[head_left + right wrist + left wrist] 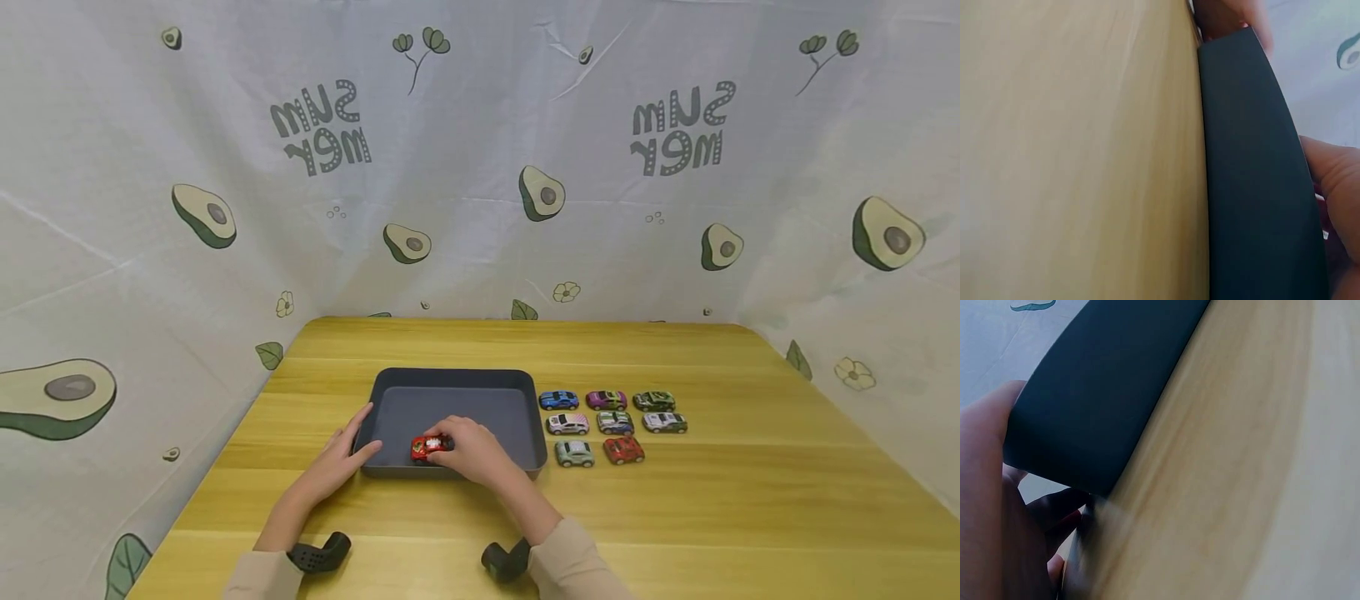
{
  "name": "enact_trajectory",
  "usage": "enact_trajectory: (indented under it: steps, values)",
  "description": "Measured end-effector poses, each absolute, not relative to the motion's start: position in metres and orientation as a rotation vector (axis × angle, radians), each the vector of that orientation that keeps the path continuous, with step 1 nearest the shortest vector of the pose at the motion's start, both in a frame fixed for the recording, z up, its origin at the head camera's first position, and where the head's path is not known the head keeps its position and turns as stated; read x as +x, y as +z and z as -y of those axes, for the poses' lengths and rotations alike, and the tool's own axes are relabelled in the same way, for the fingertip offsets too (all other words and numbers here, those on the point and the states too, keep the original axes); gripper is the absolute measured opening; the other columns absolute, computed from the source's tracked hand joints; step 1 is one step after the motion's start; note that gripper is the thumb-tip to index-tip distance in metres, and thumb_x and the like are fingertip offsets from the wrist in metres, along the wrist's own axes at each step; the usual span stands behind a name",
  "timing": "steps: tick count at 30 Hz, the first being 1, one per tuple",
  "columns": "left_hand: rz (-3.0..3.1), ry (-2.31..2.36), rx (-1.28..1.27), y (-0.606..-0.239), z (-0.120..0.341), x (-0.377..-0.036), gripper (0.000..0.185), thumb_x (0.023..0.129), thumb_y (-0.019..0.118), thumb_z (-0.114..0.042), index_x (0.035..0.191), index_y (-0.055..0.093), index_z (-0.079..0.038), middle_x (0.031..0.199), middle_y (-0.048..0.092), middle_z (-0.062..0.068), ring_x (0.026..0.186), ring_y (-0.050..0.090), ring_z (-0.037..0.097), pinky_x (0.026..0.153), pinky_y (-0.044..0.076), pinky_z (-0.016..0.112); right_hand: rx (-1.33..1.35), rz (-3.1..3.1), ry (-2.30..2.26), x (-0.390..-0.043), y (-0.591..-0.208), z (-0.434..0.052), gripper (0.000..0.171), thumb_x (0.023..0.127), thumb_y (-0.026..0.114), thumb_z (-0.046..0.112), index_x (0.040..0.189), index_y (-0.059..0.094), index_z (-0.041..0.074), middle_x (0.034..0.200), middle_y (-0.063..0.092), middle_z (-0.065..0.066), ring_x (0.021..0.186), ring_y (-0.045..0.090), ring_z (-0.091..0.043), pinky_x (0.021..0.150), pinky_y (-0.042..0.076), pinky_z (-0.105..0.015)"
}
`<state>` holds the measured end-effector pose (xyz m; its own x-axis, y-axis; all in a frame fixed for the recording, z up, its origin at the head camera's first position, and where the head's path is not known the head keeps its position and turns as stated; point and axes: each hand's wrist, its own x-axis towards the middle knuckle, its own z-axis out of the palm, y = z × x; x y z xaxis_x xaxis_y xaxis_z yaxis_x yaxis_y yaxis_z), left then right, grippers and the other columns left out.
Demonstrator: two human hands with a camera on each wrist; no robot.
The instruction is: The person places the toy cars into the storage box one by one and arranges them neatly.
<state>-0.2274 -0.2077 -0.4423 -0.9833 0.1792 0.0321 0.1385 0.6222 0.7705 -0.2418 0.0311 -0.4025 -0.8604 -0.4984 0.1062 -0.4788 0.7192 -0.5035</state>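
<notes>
Red toy car (427, 447) is inside the dark tray (453, 377), down by its front wall. So, going across from the left: a pale sheet (465, 283) with avocado prints hangs behind the tray and off to both sides of it, and there's a yellowish wooden table (735, 517) underneath it.

In front of the tray, toward its left end, you get a beige sleeve (264, 577) with a black gadget (322, 554) at the wrist, then the left hand (337, 462) at the tray's front left corner. Fingers there are pretty straight along the outside of the tray's left wall, thumb spread wide from them and over the rim.

Next up is the car itself, pinched between thumb and fingers of the right hand (472, 450), which reaches in over the tray's front wall. Can't tell if the wheels touch the tray's floor.

Just right of the tray, back to front: a blue car (558, 400), a white and pink car (567, 424) and a pale green car (574, 453). One column further from the tray: a purple car (606, 400), a striped car (616, 423) and a second red car (624, 450). Furthest from the tray: a dark green car (654, 401) with a white car (664, 422) in front of it
</notes>
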Motion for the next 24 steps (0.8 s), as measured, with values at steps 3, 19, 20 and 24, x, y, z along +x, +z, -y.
enact_trajectory:
  steps: [3,19,20,24]
  values:
    - [-2.770,1.288,0.252,-0.443,0.208,-0.229,0.070,0.091,0.047,-0.045,0.147,0.010,-0.024,0.151,0.014,0.020,0.136,0.003,0.050,0.100,0.003,0.071,-0.807,-2.871,-0.828,-0.243,-0.404,-0.027,0.026,0.080,0.068,0.030,0.103,0.067,0.020,0.103,0.065,0.004,0.094,0.059,-0.015,0.082,0.044,-0.039]
    - [-2.772,1.252,0.242,-0.442,0.208,-0.230,0.070,0.092,0.047,-0.041,0.147,0.009,-0.023,0.151,0.014,0.021,0.134,0.002,0.053,0.099,0.007,0.072,-0.738,-2.829,-0.831,-0.248,-0.409,-0.015,0.019,0.078,0.070,0.028,0.096,0.071,0.021,0.092,0.066,0.005,0.076,0.057,-0.007,0.064,0.040,-0.024]
    - [-2.773,1.252,0.242,-0.442,0.208,-0.229,0.070,0.092,0.047,-0.041,0.147,0.010,-0.023,0.151,0.015,0.021,0.134,0.003,0.053,0.099,0.007,0.072,-0.737,-2.823,-0.832,-0.248,-0.409,-0.015,0.019,0.078,0.070,0.028,0.096,0.071,0.020,0.092,0.066,0.005,0.075,0.057,-0.007,0.064,0.040,-0.023]
    - [-2.769,1.255,0.234,-0.442,0.207,-0.229,0.070,0.091,0.047,-0.042,0.147,0.010,-0.024,0.151,0.015,0.021,0.134,0.002,0.052,0.100,0.007,0.072,-0.743,-2.800,-0.842,-0.249,-0.409,-0.014,0.020,0.079,0.070,0.027,0.097,0.070,0.019,0.092,0.066,0.004,0.074,0.056,-0.006,0.062,0.040,-0.021]
